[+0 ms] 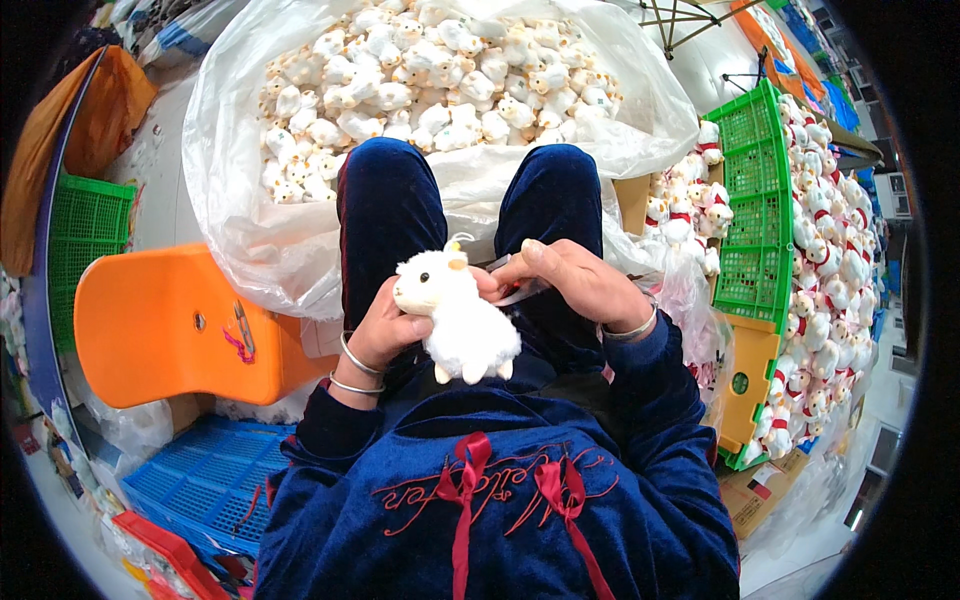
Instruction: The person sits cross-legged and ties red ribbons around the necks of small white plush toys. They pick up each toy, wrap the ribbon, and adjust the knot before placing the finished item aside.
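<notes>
A small white plush sheep (468, 325) with a dark eye, tan ears and stubby cream feet is held upright above my lap, its face to the left. My left hand (383, 328) is closed round its chest and neck. Just right of the toy's neck, my right hand (590, 285) is closed in a pinch. A thin, pale sliver shows by its fingers, too small to name. A loose white thread loop stands up at the top of the plush sheep's head.
Beyond my knees lies a big clear plastic bag (225, 150) full of similar plush toys. On the left, an orange chair (140, 320) bears thread snips (243, 325) with a pink tie. At right, a green crate (752, 210) stands among red-scarfed plush toys (825, 270). A blue crate (205, 475) sits lower left.
</notes>
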{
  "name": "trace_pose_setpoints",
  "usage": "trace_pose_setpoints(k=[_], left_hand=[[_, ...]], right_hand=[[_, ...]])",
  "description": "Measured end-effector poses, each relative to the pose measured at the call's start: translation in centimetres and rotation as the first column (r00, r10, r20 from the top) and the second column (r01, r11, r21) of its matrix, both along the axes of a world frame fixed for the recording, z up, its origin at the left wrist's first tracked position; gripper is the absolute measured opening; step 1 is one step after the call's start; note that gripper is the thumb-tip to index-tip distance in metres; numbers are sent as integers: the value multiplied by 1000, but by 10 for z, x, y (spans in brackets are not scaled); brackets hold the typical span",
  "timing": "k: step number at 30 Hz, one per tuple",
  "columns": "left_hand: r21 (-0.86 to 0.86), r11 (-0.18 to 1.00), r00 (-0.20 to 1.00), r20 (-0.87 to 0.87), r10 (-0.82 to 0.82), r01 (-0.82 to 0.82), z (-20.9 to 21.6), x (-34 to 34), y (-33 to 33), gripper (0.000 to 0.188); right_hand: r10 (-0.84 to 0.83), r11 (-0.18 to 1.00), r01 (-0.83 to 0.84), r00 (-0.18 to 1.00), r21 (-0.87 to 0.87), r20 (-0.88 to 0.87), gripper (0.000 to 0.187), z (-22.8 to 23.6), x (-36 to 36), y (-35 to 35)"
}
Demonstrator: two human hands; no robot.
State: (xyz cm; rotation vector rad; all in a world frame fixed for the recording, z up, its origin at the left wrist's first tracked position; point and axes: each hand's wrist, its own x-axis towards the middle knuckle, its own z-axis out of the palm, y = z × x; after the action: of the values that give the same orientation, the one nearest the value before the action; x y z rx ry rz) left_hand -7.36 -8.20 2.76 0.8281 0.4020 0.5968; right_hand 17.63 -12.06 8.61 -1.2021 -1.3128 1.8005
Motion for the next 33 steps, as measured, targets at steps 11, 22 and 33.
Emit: trace_pose_setpoints(k=[11, 22, 33], left_hand=[[-23, 968, 964, -98, 246, -250, 3, -28, 6, 79], [43, 974, 972, -75, 225, -222, -2, -38, 14, 86], [67, 975, 973, -84, 216, -211, -17, -43, 14, 83]], right_hand=[[119, 991, -110, 982, -73, 144, 25, -21, 24, -1], [-80, 993, 101, 962, -66, 262, 21, -18, 47, -5], [-200, 979, 163, 868, 119, 454, 26, -21, 50, -18]])
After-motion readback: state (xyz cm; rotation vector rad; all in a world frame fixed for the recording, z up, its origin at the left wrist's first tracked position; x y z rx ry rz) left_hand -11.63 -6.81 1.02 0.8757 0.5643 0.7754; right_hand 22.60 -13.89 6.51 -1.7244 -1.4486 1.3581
